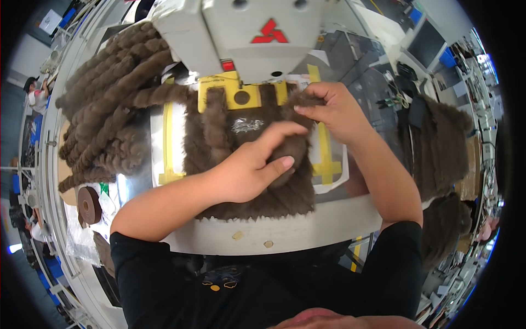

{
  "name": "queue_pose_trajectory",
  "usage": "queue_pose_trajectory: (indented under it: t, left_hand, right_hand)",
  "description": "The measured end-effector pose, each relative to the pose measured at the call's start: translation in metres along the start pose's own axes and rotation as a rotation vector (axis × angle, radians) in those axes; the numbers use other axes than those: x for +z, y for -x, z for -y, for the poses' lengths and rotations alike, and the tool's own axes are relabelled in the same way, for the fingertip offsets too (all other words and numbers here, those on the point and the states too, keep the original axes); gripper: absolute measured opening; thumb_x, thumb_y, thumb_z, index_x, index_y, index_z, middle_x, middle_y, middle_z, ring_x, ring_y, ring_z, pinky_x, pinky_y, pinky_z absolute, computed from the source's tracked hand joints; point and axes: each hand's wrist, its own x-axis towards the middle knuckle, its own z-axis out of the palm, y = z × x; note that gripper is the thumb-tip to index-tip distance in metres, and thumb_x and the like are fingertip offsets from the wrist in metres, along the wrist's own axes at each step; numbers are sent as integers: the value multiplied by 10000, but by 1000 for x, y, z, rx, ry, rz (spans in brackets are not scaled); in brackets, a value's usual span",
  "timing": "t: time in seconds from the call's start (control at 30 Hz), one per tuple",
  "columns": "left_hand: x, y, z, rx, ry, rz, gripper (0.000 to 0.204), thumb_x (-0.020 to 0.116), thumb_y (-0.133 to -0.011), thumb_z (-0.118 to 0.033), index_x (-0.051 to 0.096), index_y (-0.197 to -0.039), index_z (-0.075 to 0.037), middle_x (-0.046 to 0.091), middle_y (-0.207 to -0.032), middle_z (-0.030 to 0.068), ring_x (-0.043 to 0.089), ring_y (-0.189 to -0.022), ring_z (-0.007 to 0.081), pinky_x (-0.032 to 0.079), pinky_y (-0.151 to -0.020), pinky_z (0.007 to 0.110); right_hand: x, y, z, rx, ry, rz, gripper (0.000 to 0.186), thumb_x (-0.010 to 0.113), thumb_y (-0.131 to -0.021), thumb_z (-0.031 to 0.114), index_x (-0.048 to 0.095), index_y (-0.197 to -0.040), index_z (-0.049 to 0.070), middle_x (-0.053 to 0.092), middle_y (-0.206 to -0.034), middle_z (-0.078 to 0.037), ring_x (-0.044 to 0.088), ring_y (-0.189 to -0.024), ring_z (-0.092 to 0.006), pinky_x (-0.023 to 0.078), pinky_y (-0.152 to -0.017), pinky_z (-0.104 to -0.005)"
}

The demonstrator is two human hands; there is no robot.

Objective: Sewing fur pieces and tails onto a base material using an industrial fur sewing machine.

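A brown fur piece (252, 200) lies flat under the head of a white sewing machine (263, 33), with fur strips (216, 118) running up across it. Between the strips shows a shiny clear patch (246, 125). A yellow plate (241, 98) with a round hole sits at the fur's far edge, below the machine head. My right hand (337, 112) pinches the end of a fur strip (298, 101) at the right side. Over the middle right of the fur rests my left hand (257, 162), its thumb and index finger apart; the other fingers are mostly hidden.
Long rolled fur strips (109, 93) are heaped at the left. Below them stands a brown tape roll (89, 205). More fur pieces (438, 145) hang at the right, near a dark screen (428, 45). Yellow tape (327, 167) marks the work surface. Other people (37, 96) are far left.
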Motion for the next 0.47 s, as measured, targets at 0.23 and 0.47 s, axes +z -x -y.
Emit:
queue_pose_trajectory:
  t: [0.23,0.47]
  left_hand:
    - [-63,-40,-22,-124,-414,337,664,567,-873,-46,480,-1527,29,700,-863,210,699,-801,356,527,-810,471]
    - [-51,-29,25,357,-1162,-100,718,759,-671,-103,650,-1381,-87,712,-1074,114,690,-879,326,511,-730,411]
  right_hand:
    - [10,-52,-16,85,-232,65,187,793,-904,82,737,-1060,-6,676,-866,10,580,-728,-81,471,-638,-258]
    - [21,-56,-6,111,139,71,348,772,-920,63,709,-1263,74,732,-966,-29,657,-760,-129,536,-639,-283]
